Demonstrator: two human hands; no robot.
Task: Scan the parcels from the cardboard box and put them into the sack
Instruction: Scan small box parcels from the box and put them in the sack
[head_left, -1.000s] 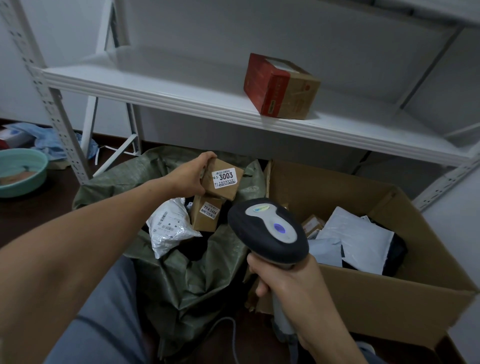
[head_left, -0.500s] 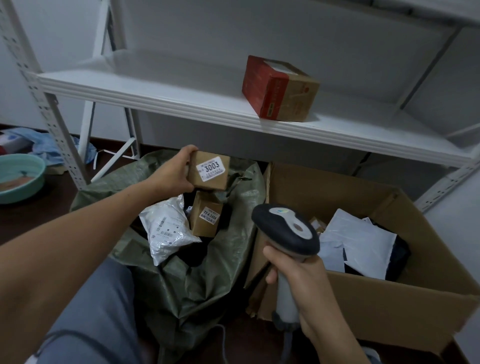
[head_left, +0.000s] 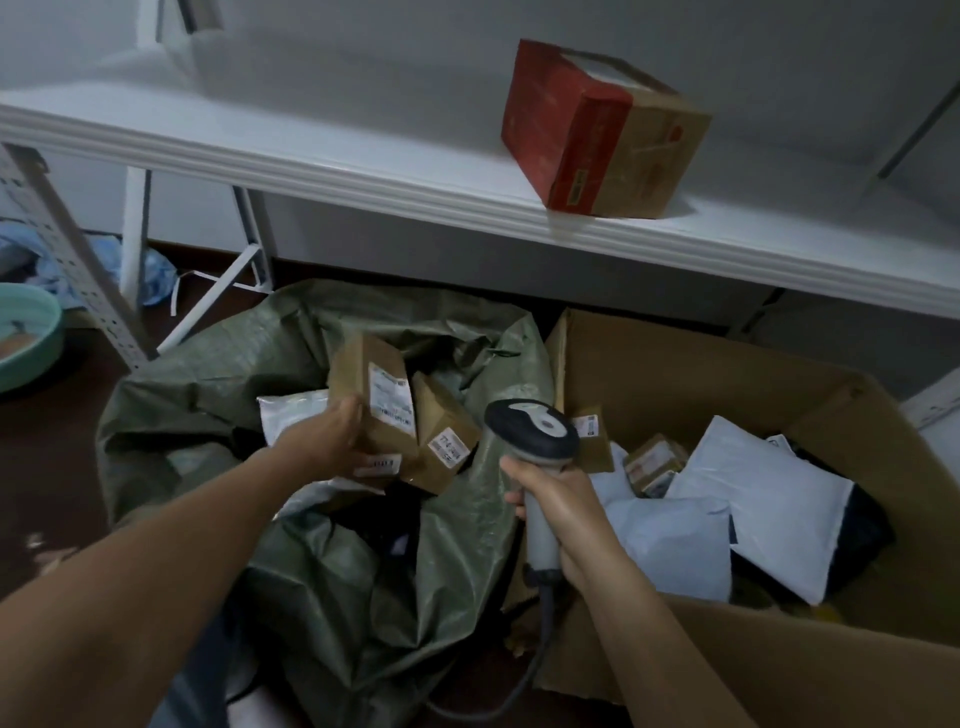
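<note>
The left hand (head_left: 332, 441), arm outstretched, grips a brown parcel (head_left: 376, 400) over the sack (head_left: 363, 597); the right hand (head_left: 561, 501) clasps the scanner (head_left: 535, 426).

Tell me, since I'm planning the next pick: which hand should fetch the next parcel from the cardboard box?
Probably the left hand: it only has to release its brown parcel over the sack. The right hand is nearer the cardboard box, but its grip is on the scanner.
</note>
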